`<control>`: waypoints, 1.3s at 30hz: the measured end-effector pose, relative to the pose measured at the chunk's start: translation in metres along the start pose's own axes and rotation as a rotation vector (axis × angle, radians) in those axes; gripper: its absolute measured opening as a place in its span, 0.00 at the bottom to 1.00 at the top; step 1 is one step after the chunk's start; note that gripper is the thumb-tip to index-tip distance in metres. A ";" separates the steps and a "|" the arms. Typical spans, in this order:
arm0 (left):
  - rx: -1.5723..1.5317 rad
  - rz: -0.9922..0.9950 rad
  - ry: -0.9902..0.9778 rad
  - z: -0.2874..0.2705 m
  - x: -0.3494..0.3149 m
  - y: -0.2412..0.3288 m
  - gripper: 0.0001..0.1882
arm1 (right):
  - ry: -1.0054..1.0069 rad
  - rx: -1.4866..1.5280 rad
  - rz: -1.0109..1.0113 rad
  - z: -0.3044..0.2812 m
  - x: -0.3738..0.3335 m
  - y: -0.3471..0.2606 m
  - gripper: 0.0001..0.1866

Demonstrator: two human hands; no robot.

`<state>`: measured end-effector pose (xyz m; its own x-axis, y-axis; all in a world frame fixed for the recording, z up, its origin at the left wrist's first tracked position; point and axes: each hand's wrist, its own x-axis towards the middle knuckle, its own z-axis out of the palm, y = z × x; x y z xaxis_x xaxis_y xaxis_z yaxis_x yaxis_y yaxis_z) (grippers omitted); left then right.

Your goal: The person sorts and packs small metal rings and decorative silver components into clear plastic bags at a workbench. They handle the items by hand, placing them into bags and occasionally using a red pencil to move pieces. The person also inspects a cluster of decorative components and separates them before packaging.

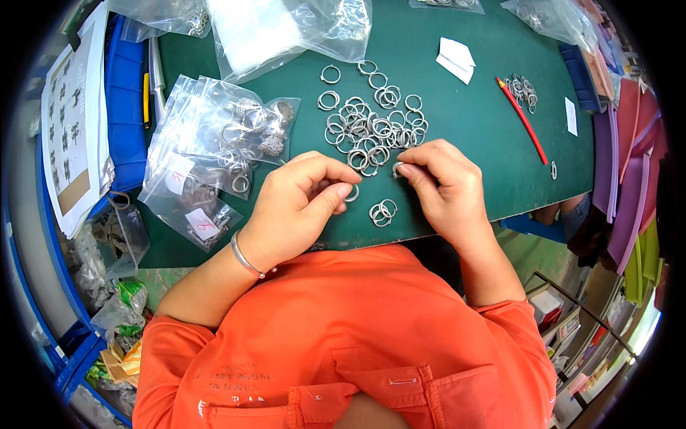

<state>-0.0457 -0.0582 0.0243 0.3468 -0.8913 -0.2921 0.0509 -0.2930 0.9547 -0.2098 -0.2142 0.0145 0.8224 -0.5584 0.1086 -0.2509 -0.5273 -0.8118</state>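
My left hand [289,207] is closed in a pinch, with a silver-grey ring [352,194] at its thumb and index fingertips. Opposite it, my right hand [451,189] pinches another metal ring [396,170] between thumb and forefinger; its fingers partly cover that ring. Just beyond both hands lies a loose pile of similar rings [382,129], many overlapping. A few more rings [379,213] lie together between my hands, close to the table's near edge.
Clear plastic bags [214,136] of metal parts lie left on the green table [471,107]. More bags [293,32] are at the back. On the right are a red pen [525,125], a small heap of rings [522,93] and white paper [456,58]. Blue bins [128,100] stand left.
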 end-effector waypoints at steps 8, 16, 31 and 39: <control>-0.389 -0.158 -0.046 0.007 0.004 -0.002 0.06 | -0.181 0.742 0.463 -0.005 -0.005 -0.004 0.06; -0.425 -0.230 -0.047 0.008 0.004 0.000 0.04 | -0.182 0.678 0.391 -0.005 -0.011 -0.014 0.06; -0.549 -0.386 -0.038 0.007 0.004 -0.004 0.07 | -0.316 -0.069 -0.089 -0.010 -0.014 -0.009 0.06; -0.529 -0.369 -0.062 0.006 0.003 -0.005 0.09 | -0.031 -0.192 -0.187 0.010 0.010 -0.010 0.10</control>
<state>-0.0503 -0.0614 0.0186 0.1648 -0.7876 -0.5938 0.6162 -0.3878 0.6855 -0.1939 -0.2081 0.0177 0.8780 -0.4217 0.2265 -0.1832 -0.7332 -0.6549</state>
